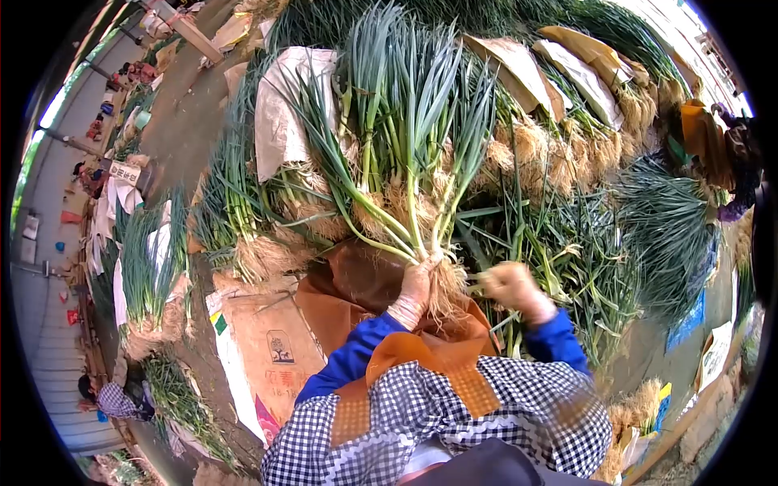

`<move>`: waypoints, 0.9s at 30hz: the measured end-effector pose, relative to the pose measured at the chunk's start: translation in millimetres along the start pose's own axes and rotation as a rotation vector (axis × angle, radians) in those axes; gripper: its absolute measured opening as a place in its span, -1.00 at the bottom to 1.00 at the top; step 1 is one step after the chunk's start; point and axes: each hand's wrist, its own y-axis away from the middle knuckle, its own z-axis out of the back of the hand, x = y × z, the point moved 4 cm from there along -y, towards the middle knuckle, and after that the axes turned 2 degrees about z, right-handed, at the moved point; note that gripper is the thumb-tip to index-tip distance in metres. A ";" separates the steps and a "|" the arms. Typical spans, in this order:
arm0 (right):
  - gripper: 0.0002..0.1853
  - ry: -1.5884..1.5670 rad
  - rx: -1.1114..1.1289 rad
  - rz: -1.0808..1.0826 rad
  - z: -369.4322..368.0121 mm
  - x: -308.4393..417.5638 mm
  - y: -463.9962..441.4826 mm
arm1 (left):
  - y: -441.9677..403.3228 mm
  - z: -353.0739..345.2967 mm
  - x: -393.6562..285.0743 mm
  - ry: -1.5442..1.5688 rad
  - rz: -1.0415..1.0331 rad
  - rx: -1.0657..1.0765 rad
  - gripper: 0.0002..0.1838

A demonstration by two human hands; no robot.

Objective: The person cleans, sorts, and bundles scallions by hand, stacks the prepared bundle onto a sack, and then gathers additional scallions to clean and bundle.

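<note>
My left hand (414, 290) is closed round the white lower stems of a bunch of green onions (412, 154), just above their stringy roots (446, 292). The long green leaves fan out upward, away from my body. To the right of the roots, my right hand (515, 287) is curled and slightly blurred; whether anything is between its fingers is hidden. Loose green leaves and trimmings (567, 275) lie beyond and beside it. An orange-brown apron (324, 296) covers my lap under the bunch.
More onion bundles with roots lie at the left (259, 251), far side (527, 154) and right (668, 227). A printed sack (263, 332) is at my left. At the far left, a person in a checked head covering (117, 400) is near piled greens. A wooden post (185, 31) stands at the upper left.
</note>
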 end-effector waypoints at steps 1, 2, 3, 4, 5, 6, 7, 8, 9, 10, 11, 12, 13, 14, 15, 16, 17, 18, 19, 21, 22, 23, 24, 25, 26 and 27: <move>-0.62 0.015 -0.176 -0.039 27.4 -16.3 17.9 | -7.3 8.0 -1.3 -0.017 -0.054 0.011 -0.87; -0.68 -0.035 -0.290 -0.271 59.3 -43.2 33.4 | -7.2 9.4 -6.1 -0.006 -0.010 0.064 -0.86; -0.76 0.509 -0.248 -0.451 90.9 -75.5 47.3 | -5.3 7.2 -9.0 0.002 0.033 0.063 -0.85; -0.88 1.001 -0.194 -0.433 104.9 -89.0 55.7 | -1.6 2.3 -12.2 0.011 0.076 0.064 -0.84; -0.91 1.028 -0.304 -0.277 104.9 -73.2 47.8 | 6.1 -4.8 -16.8 -0.020 0.127 0.131 -0.84; -0.86 1.050 -0.417 -0.110 102.2 -58.5 29.0 | 9.3 -15.2 -21.7 -0.020 0.122 0.140 -0.84; -0.76 0.814 -0.413 -0.007 88.9 -42.0 1.0 | 14.0 -22.3 -24.7 -0.006 0.134 0.111 -0.87; -0.67 0.570 -0.395 0.080 64.8 -21.4 -21.5 | 21.7 -21.0 -21.5 0.006 0.158 0.069 -0.89; -0.64 0.238 -0.326 -0.055 40.4 -2.8 -42.1 | 16.8 -12.6 -15.3 -0.053 0.112 0.101 -0.85; -0.61 -0.091 -0.254 -0.172 22.1 12.9 -63.8 | 17.8 -13.9 -13.2 -0.066 0.050 0.118 -0.81; -0.58 -0.132 -0.142 -0.248 7.8 15.1 -84.7 | 12.3 -8.3 -7.5 -0.113 -0.054 0.111 -0.79; -0.55 -0.169 -0.027 -0.325 -4.4 8.1 -100.3 | 7.0 -2.6 -3.5 -0.157 -0.155 0.103 -0.76; -0.57 -0.250 0.020 -0.296 -13.1 4.9 -110.3 | 10.0 -3.4 -3.6 -0.154 -0.146 0.096 -0.74; -0.58 -0.331 0.066 -0.268 -20.5 2.3 -116.4 | 8.8 0.9 -3.4 -0.153 -0.150 0.094 -0.74; -0.61 -0.259 0.194 -0.388 -24.4 -7.2 -111.9 | 6.0 6.2 -2.7 -0.181 -0.137 0.084 -0.76; -0.68 -0.540 0.165 -0.316 -36.5 -2.2 -104.1 | 3.8 10.6 -1.7 -0.210 -0.123 0.073 -0.79; -0.72 -0.325 0.200 -0.218 -42.4 0.8 -92.8 | 9.7 2.2 -7.1 -0.226 -0.136 0.089 -0.78; -0.75 -0.113 0.236 -0.127 -48.8 3.0 -78.3 | 10.1 1.8 -6.2 -0.226 -0.126 0.117 -0.75; -0.77 -0.239 0.310 -0.121 -39.4 20.6 -59.4 | 9.1 3.0 -5.2 -0.239 -0.139 0.116 -0.75; -0.79 -0.458 0.537 -0.009 -19.2 25.8 -20.7 | 9.1 6.2 -4.5 -0.201 -0.058 0.102 -0.75; -0.78 -0.542 0.689 0.102 -3.7 12.5 1.1 | 7.9 5.8 -5.5 -0.143 0.032 0.094 -0.76; -0.77 -0.534 0.672 0.143 14.9 1.3 19.7 | 4.7 10.4 -6.8 -0.118 0.142 0.116 -0.74; -0.75 -0.524 0.647 0.184 36.7 -11.6 36.9 | 3.4 11.1 -8.3 -0.108 0.174 0.098 -0.73; -0.76 -0.333 0.509 -0.154 60.7 -74.5 51.5 | 5.3 2.8 -15.0 -0.103 0.175 0.164 -0.72; -0.76 -0.229 0.428 -0.319 68.1 -98.3 58.0 | 8.8 -4.1 -21.7 -0.099 0.177 0.230 -0.71; -0.76 -0.142 0.348 -0.490 76.4 -120.9 65.6 | 2.9 9.5 -13.0 0.037 0.311 0.214 -0.71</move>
